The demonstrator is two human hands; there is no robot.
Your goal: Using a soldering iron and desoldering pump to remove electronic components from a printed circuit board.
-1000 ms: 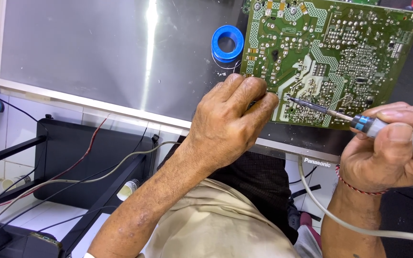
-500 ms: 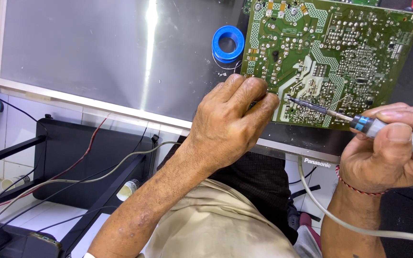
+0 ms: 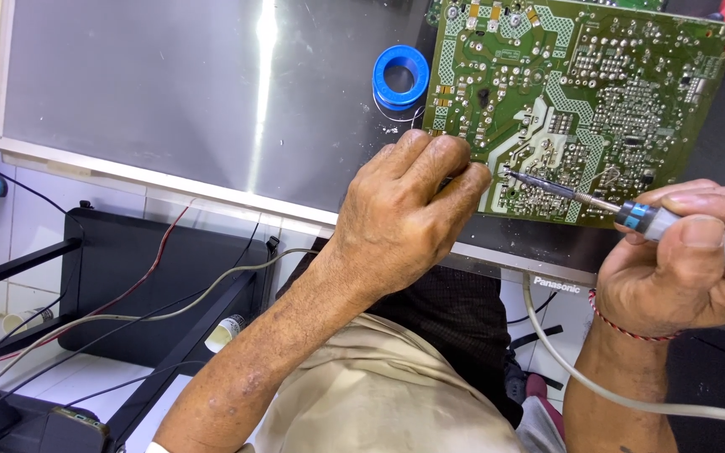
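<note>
Lying solder-side up on the grey panel [image 3: 169,101], green circuit board [image 3: 581,92]; left hand [image 3: 404,218] pressing curled, close-set fingers on its edge; right hand [image 3: 690,260] gripping soldering iron [image 3: 631,214], tip touching board; blue solder spool [image 3: 401,75] just beside.

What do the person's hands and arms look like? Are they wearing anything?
Both hands are bare, with no gloves. The left hand has no rings or bands, and its forearm is uncovered. The right hand has a thin red-and-white thread bracelet around the wrist. No sleeves reach either forearm.

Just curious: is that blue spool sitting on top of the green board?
No, the blue spool lies beside the green board, on the grey sheet.
</note>
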